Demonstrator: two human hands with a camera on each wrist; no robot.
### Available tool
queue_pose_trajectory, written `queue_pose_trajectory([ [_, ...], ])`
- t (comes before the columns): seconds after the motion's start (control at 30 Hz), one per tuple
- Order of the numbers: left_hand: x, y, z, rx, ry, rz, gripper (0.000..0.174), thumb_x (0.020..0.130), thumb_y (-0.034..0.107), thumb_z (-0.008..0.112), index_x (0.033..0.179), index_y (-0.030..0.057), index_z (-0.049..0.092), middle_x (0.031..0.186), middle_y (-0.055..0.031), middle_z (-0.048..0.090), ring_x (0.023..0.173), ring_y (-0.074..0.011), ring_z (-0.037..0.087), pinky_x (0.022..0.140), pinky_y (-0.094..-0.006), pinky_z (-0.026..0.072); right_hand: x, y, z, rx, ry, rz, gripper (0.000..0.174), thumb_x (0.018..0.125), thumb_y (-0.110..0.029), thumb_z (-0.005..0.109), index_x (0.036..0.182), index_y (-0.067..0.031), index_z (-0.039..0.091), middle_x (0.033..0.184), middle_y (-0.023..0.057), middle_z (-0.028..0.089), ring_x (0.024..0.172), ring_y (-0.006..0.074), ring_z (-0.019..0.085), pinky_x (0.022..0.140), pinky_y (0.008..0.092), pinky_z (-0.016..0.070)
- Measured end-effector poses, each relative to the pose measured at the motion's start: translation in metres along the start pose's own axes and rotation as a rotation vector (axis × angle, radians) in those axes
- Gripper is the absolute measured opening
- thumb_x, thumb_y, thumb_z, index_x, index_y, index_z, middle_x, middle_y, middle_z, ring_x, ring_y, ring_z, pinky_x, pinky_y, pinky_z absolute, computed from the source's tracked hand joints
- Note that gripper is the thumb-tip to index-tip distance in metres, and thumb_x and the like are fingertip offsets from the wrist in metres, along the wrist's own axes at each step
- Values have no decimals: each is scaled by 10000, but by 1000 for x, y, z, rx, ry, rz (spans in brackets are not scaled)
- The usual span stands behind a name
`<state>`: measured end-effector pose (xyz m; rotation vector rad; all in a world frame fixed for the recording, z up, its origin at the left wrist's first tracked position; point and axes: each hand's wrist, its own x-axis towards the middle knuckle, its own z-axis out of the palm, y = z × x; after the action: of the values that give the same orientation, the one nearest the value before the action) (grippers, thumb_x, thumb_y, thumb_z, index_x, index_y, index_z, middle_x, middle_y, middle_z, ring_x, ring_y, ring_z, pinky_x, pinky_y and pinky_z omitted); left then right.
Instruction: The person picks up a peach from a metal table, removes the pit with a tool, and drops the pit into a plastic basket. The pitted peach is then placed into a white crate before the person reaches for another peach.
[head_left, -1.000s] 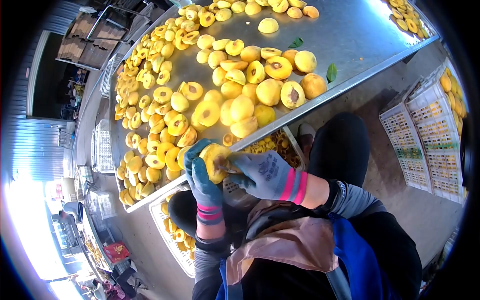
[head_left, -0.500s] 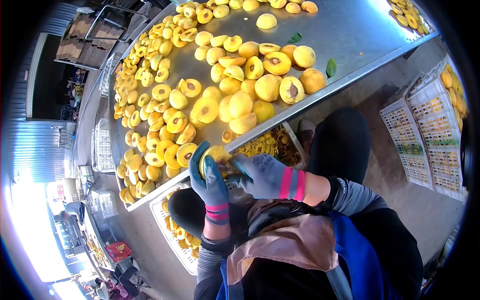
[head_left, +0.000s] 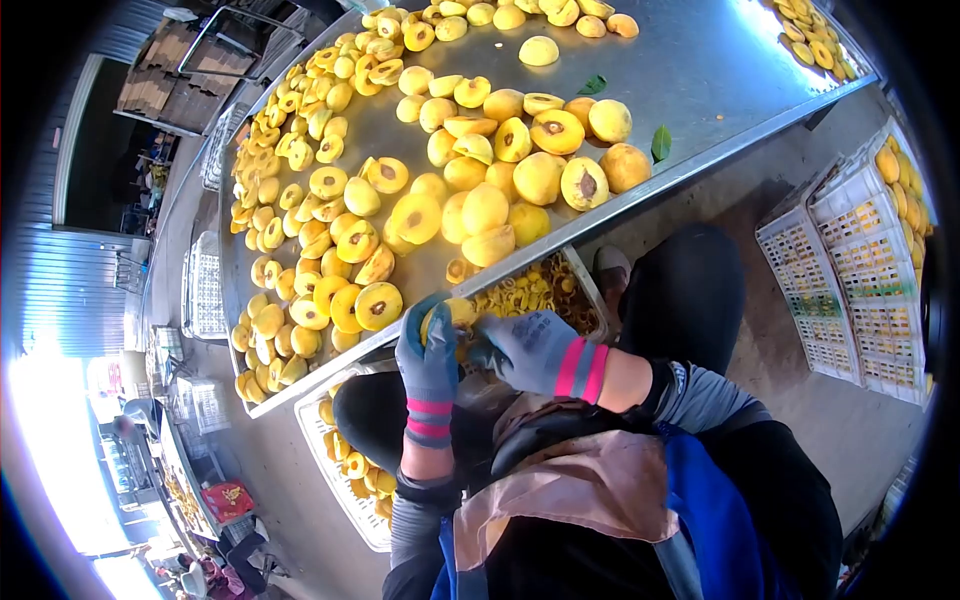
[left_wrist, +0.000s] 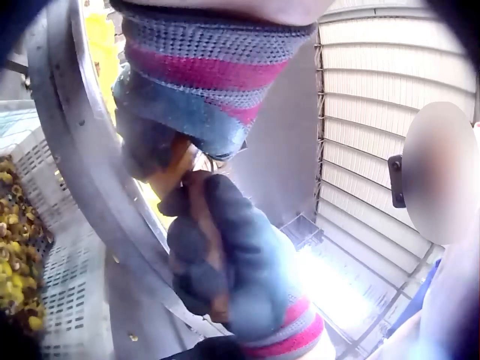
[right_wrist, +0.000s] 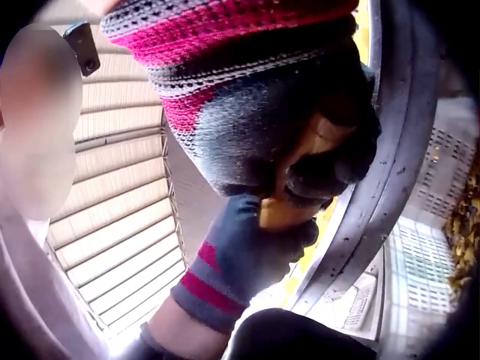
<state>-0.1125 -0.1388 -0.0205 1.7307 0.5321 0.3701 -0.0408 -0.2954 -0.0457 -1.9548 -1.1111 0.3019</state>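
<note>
In the head view, the gloved left hand (head_left: 430, 345) holds a yellow peach half (head_left: 462, 312) just off the near edge of the metal table (head_left: 690, 75). Its fingers wrap the fruit and hide much of it. Close against it is the gloved right hand (head_left: 535, 350), curled round a tool's brown wooden handle (left_wrist: 206, 225), seen in the left wrist view. The tool's working end is hidden at the fruit. The right wrist view also has the handle (right_wrist: 311, 139) in the right fist, with a strip of peach (right_wrist: 276, 215) at the left fingers below.
Many cut peaches (head_left: 357, 243) cover the table's left and middle, with a green leaf (head_left: 661, 143) near its edge. Beneath the edge stands a crate (head_left: 590, 285) of peach scraps. A white crate (head_left: 318, 440) of halves is lower left; stacked crates (head_left: 840, 280) stand right.
The left hand has shifted a little to the right, closer to the right hand. The peach half has turned, so its brown-centred cut face no longer shows. The right hand stays nearly in place.
</note>
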Motion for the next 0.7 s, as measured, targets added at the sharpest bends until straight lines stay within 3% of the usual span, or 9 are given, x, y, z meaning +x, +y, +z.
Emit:
queue_pose_trajectory([
  [0.1,1,-10,-3,233,16,310,334,971,225,604,1190,-27,613,1063,-107,668,937,-155,620,851,-288,499,5,18,15,343,117,-125,244,940,-260,590,1049,-43,612,813,179,667,766,326,669,672,428,504],
  [0.23,-3,-4,-2,130,-63,358,356,973,236,602,1200,-37,618,1122,-128,673,1014,-188,616,938,-321,473,5,11,-12,879,-302,229,320,991,-320,580,1105,-28,646,749,93,628,646,178,551,641,336,472],
  [0.33,-4,-5,-2,113,-86,390,364,981,250,585,1195,-43,622,1121,-122,671,1018,-181,614,935,-316,473,3,9,-18,924,-370,312,361,982,-356,603,1041,-2,646,806,16,618,731,112,545,661,271,461],
  [0.4,-9,0,-3,143,-97,405,384,994,279,562,1172,-54,630,1119,-116,669,1017,-181,620,928,-311,479,2,5,-22,865,-362,268,368,986,-363,594,1036,-2,647,797,23,619,713,114,546,636,269,454],
  [0.53,-11,-21,-2,86,-20,348,386,1004,299,549,1163,-40,643,1078,-106,675,981,-167,622,897,-303,486,-1,16,-5,704,-304,153,376,991,-377,577,1049,-12,649,761,33,613,648,112,542,582,264,437],
  [0.57,-8,-32,-3,93,7,340,396,1005,322,547,1172,-27,632,1019,-89,669,950,-171,623,853,-301,511,-2,15,-10,859,-364,224,380,992,-379,574,1063,-12,645,750,38,612,635,113,547,578,269,443],
  [0.63,-6,-45,-10,-300,103,-6,393,1000,329,552,1172,-18,620,1001,-80,660,931,-192,629,827,-315,532,-5,15,-22,1170,-483,373,388,994,-383,566,1091,-13,636,729,48,609,610,116,558,570,277,454],
  [0.67,-9,-48,-16,-492,153,-185,392,998,332,554,1172,-13,615,992,-75,656,922,-203,632,814,-321,542,-6,18,-25,1080,-479,393,411,988,-413,563,1075,-16,625,706,36,591,577,112,539,536,272,442],
  [0.7,-15,-48,-26,-379,148,-124,381,993,338,561,1166,1,605,1007,-78,660,873,-232,642,771,-343,566,-4,20,-27,994,-467,404,434,982,-443,561,1059,-19,614,682,25,573,544,109,521,502,266,431],
])
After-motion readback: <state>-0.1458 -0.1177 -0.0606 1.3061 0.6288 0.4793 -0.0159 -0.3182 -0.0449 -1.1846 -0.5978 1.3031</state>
